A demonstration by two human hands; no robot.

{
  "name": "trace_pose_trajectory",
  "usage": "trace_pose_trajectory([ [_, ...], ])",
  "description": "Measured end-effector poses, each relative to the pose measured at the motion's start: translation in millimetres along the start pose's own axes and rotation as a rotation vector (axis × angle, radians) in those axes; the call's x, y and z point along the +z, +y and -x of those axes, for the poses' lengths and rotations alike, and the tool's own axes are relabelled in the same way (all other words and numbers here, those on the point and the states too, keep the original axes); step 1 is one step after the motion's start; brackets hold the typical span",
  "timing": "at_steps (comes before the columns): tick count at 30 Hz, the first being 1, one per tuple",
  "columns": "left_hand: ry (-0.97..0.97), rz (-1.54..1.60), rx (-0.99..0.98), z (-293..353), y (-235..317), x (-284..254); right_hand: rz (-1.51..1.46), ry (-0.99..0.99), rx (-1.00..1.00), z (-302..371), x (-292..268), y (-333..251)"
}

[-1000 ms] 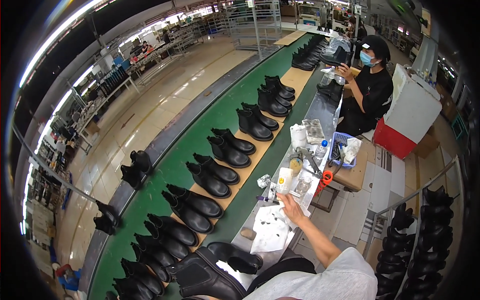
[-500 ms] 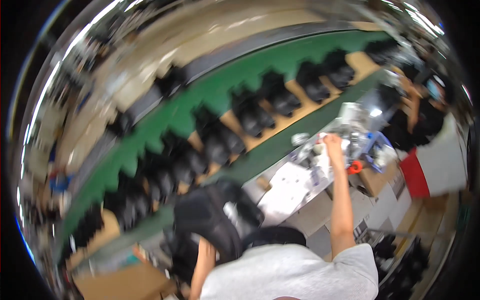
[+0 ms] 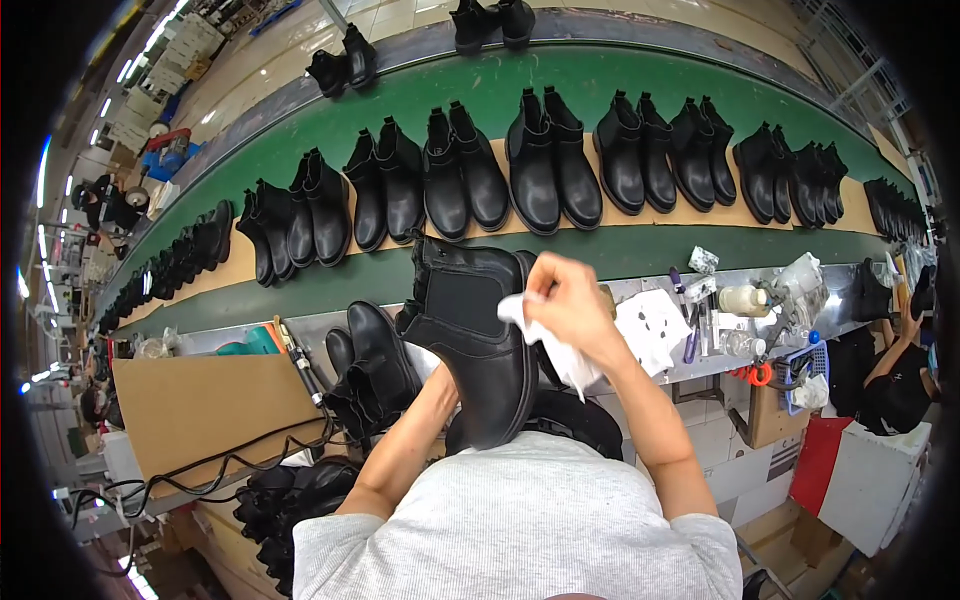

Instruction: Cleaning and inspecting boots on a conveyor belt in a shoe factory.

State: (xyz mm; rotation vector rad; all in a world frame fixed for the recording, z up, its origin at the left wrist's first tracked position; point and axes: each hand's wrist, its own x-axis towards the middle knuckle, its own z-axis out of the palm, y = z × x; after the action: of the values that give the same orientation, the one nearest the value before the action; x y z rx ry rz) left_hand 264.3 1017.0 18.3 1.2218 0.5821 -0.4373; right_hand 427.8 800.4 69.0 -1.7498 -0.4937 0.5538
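A black Chelsea boot [image 3: 487, 385] with an elastic side panel is held up before my chest, toe pointing down toward me and sole edge on the right. My left hand [image 3: 440, 388] reaches behind it and supports it; its fingers are mostly hidden by the boot. My right hand [image 3: 572, 308] is closed on a crumpled white cloth [image 3: 562, 358], just right of the boot's heel side. One edge of the cloth meets the boot near the elastic panel. Other black boots [image 3: 378, 360] lie on the bench to the left of it.
Pairs of black boots [image 3: 552, 165] stand in a row on brown board over a green belt [image 3: 400, 243]. On the right of the bench lie a spotted white sheet [image 3: 650, 330], pens, bottles [image 3: 742, 300] and orange-handled scissors [image 3: 760, 374]. A cardboard box [image 3: 215, 415] and cables sit left. A co-worker [image 3: 890, 370] is at far right.
My right hand has come back from the cluttered right side of the bench to the boot, now with the white cloth in it. The view has swung and sharpened.
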Motion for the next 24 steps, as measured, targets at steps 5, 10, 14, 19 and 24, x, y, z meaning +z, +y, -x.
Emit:
trace_pose_trajectory([
  [5, -0.086, -0.078, -0.031, -21, 19, -9, 0.028, -0.084, -0.017, 11, 7, 15],
  [10, -0.184, -0.148, -0.097, -35, 27, -7, -0.058, 0.13, 0.093, -3, -12, 9],
  [14, -0.243, -0.216, -0.122, -53, 46, -15, 0.113, -0.053, -0.063, 27, 8, 16],
  [19, -0.348, -0.307, -0.185, -72, 60, -13, 0.191, 0.262, -0.054, -35, -28, 6],
  [24, -0.382, -0.342, -0.215, -77, 65, -27, 0.402, 0.57, -0.198, -4, -88, 25],
])
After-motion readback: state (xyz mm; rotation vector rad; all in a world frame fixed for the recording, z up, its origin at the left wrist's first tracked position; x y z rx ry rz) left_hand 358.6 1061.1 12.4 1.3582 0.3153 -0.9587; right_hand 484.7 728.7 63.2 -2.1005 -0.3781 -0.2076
